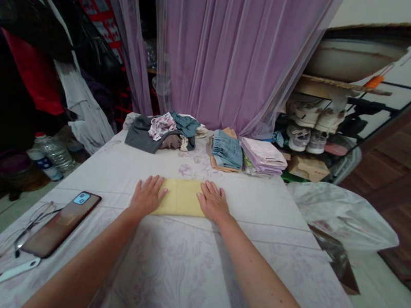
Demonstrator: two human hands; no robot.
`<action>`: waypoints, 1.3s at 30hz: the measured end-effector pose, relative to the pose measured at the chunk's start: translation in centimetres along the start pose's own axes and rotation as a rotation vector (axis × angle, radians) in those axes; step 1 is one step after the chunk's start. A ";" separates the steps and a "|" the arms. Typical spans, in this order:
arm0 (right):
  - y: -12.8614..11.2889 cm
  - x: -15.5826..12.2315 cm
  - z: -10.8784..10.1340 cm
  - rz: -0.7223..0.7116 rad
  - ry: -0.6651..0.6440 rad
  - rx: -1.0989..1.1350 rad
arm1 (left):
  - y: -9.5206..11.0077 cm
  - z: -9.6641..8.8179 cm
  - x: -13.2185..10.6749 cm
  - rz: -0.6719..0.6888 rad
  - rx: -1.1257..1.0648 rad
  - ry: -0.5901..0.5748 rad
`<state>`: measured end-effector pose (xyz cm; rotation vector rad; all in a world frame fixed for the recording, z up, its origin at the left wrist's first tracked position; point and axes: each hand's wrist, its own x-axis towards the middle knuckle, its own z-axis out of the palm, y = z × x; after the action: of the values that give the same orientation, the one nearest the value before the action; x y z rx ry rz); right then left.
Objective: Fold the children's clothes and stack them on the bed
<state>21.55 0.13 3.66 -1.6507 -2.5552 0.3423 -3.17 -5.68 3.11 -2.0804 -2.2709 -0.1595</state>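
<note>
Since the yellow cloth (180,198) lies folded into a wide rectangle near the middle of the pale flowered cover (170,278), it's easy to see why a palm is on each end: looks to me like that's to keep it flat and the edges from creeping. The left hand (147,194) is down on the left end and the right hand (214,201) on the right, both flat with fingers stretched out, so they're resting on it, not pinching anything. Just beyond, toward the purple curtain (230,48), there's a loose heap of clothes (142,133) on the left, and on the right the folded denim (226,149) sits beside a squared-up pink stack (264,150), probably so the neat stuff doesn't get mixed in with the messy stuff. Nearer the left forearm are a phone (69,223), glasses (32,225) touching or right beside it (can't tell which), and a pale blue handle-like thing (9,275). None of that blocks the hands, though I'd watch that left elbow around the glasses. Off the right side there's a plastic bag (340,214) and some shoes (297,137) on a rack.
</note>
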 end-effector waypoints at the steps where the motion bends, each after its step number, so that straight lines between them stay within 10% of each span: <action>1: 0.1 -0.1 0.0 0.009 0.003 0.002 | 0.1 -0.4 0.0 -0.021 0.007 -0.036; 8: 0.6 -0.8 -0.2 0.031 0.013 -0.001 | 5.0 -4.0 -0.7 0.010 0.075 -0.016; 13: 0.5 -0.8 -0.3 0.029 0.019 -0.004 | 8.7 -2.4 -0.9 0.115 -0.036 0.040; 26: 0.9 -0.5 -0.8 0.029 0.080 0.033 | 0.7 0.0 -2.3 -0.072 -0.013 0.032; 33: 1.9 1.7 -2.7 0.129 0.107 0.103 | -2.8 -1.8 -0.2 -0.158 -0.072 -0.076; 39: -0.6 3.8 -4.4 -0.135 0.031 0.060 | -2.8 -4.5 4.0 -0.181 -0.088 -0.311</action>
<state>20.25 3.97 7.89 -1.4432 -2.5900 0.3758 -6.43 -2.48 7.95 -2.0628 -2.6780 0.0634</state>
